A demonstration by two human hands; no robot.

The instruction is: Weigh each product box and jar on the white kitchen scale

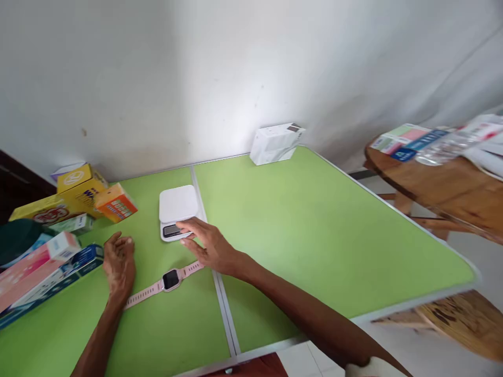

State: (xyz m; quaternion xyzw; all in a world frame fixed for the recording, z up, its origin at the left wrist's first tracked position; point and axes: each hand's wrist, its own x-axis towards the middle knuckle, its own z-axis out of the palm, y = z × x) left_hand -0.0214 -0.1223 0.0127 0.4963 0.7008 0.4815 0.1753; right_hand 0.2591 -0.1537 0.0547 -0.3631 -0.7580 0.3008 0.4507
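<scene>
A white kitchen scale with a small dark display stands on the green table. My right hand reaches over the scale's front, its fingers apart and the fingertips at the display; whether they press on it I cannot tell. Just in front lies a smartwatch with a pink strap, stretched out flat. One strap end passes by my right hand, the other runs beside my left wrist. My left hand rests on the table left of the watch, fingers loosely curled and apart, holding nothing.
Left of my left hand lie a pink and white carton, a dark blue box, an orange box and yellow boxes. A white box stands by the wall. At right, a wooden table carries packages and a clear bottle.
</scene>
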